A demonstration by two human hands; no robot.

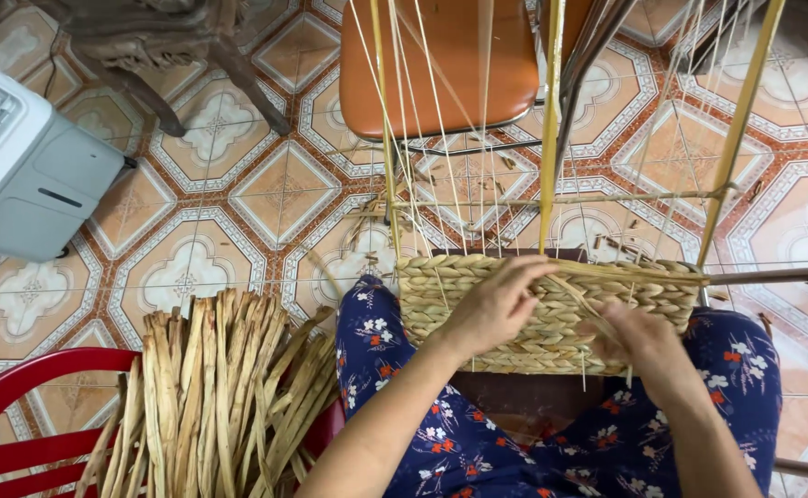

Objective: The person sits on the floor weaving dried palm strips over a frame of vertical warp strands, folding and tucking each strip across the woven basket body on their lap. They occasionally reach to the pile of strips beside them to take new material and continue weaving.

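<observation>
Left hand [496, 309] lies flat, fingers open, on our woven basket [552, 314] | right hand [639, 337] pinches a straw strand [579, 297] | dried reeds [219, 387] near left.

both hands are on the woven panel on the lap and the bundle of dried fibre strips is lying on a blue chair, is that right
Not quite: in the head view the bundle of dried strips lies on a red chair, not blue. Both the left hand and right hand are on the woven panel.

Just one cam here, head-mounted, looking pretty much straight down from close over the lap. Patterned orange floor tiles [238, 194] fill the background, no second view.
</observation>
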